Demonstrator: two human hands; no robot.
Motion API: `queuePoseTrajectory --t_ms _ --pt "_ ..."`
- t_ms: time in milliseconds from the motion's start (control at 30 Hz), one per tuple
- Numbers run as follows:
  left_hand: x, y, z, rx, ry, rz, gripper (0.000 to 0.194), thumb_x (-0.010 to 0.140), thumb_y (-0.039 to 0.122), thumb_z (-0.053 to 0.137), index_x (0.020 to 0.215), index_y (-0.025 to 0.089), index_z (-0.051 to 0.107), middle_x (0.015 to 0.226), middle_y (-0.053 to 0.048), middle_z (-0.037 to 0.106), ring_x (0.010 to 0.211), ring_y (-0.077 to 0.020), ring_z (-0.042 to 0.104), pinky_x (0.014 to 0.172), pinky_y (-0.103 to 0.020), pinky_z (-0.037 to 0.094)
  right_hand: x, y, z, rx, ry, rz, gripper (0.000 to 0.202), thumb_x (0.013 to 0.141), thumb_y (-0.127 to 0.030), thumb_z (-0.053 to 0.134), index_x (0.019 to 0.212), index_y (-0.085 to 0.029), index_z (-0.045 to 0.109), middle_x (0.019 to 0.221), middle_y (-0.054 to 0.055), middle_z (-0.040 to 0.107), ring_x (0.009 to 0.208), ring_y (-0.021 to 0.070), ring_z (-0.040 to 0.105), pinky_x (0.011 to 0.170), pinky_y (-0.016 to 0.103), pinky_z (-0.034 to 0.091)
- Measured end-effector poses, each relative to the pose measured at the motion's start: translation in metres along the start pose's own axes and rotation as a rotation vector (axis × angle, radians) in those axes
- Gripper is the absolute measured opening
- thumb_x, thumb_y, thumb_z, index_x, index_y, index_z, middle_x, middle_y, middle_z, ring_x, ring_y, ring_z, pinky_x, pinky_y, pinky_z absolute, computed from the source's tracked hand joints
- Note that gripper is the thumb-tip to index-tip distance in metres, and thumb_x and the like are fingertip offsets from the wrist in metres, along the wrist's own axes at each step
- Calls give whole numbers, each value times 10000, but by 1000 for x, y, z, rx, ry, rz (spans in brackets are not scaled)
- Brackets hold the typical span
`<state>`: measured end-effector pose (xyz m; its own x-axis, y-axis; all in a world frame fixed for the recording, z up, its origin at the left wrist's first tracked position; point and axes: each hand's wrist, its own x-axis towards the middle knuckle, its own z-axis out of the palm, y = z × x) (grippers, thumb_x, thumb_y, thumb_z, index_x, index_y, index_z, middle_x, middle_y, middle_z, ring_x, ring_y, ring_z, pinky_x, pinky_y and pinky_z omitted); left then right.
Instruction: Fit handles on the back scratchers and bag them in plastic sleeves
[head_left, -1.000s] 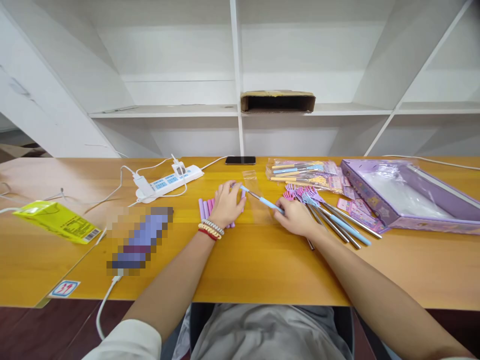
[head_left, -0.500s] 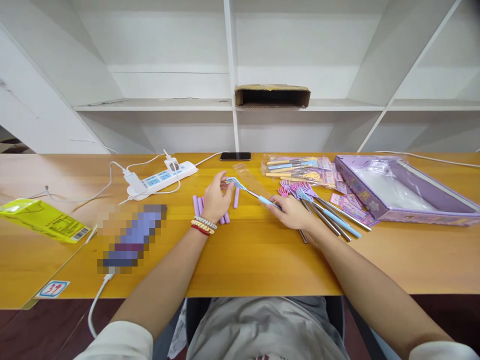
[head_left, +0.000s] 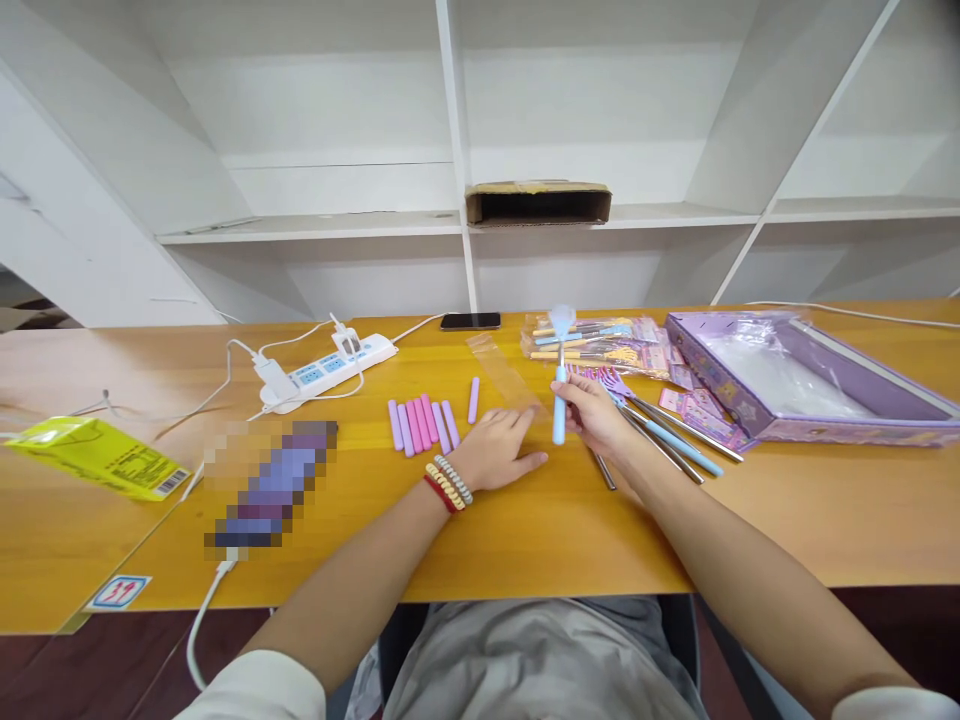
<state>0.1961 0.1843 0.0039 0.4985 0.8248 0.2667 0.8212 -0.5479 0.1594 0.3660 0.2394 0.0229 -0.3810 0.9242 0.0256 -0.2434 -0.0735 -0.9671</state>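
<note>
In my right hand point(head_left: 592, 412) a back scratcher with a light blue handle point(head_left: 559, 415) stands upright. Its metal rod rises to a pale blue head point(head_left: 562, 321), blurred by motion. Palm down and open, my left hand point(head_left: 499, 448) has its fingers at the lower end of a narrow clear plastic bag point(head_left: 499, 365); whether they touch it I cannot tell. Left of that hand lies a row of several purple and pink tubes point(head_left: 422, 424), with a lone purple tube point(head_left: 473, 400) apart. Several back scratchers point(head_left: 660, 430) with metal rods lie behind my right hand.
Packed back scratchers point(head_left: 592, 340) lie at the back beside a purple open box point(head_left: 780, 425). A black phone point(head_left: 470, 321) is at the table's rear. To the left are a power strip point(head_left: 330, 370), a pixelated device point(head_left: 270, 485) and a yellow carton point(head_left: 97, 455).
My left hand has let go of the back scratcher's head and moved right, down to the clear bag. My right hand has swung the back scratcher upright.
</note>
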Motion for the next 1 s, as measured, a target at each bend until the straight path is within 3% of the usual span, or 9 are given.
queuePoseTrajectory --t_ms 133,333,567,733,867,1000 --pt "-2 -7 -11 -7 24 -57 565 818 495 437 1265 151 399 1154 -120 570 1060 -248 520 974 -411 296 -1 0 0 -6 -9 13 265 641 -322 681 772 -202 484 445 -65 514 330 64 391 328 168 189" --pt "-2 -1 -19 -31 117 -72 510 698 372 589 1161 183 490 1028 -73 608 981 -240 541 938 -404 318 -1 0 -1 -16 -57 89 317 703 -438 621 791 -139 565 589 51 648 407 111 537 331 185 279" --pt "2 5 -15 -109 251 -98 263 858 263 415 1081 184 529 945 -69 633 894 -194 587 786 -321 426 -2 2 3 -25 -160 85 363 756 -471 555 849 -124 600 713 99 682 485 115 558 376 189 327" --pt "2 1 -19 -120 271 -139 241 886 290 384 1018 176 550 926 -51 640 860 -174 588 803 -317 427 4 -3 -5 77 -8 27 346 733 -477 590 824 -144 598 604 35 636 433 91 516 360 184 312" --pt "2 -2 -24 -85 260 -197 280 882 388 392 935 189 582 781 -21 637 738 -164 587 710 -293 418 10 -10 -19 151 131 -46 309 742 -468 584 803 -165 572 533 -16 576 397 71 473 353 176 311" --pt "1 -8 -24 -7 293 -196 324 887 425 374 889 199 605 770 -22 642 753 -173 587 715 -303 390 11 -12 -25 24 186 -129 303 724 -470 608 734 -174 546 518 -19 567 391 75 467 350 183 323"
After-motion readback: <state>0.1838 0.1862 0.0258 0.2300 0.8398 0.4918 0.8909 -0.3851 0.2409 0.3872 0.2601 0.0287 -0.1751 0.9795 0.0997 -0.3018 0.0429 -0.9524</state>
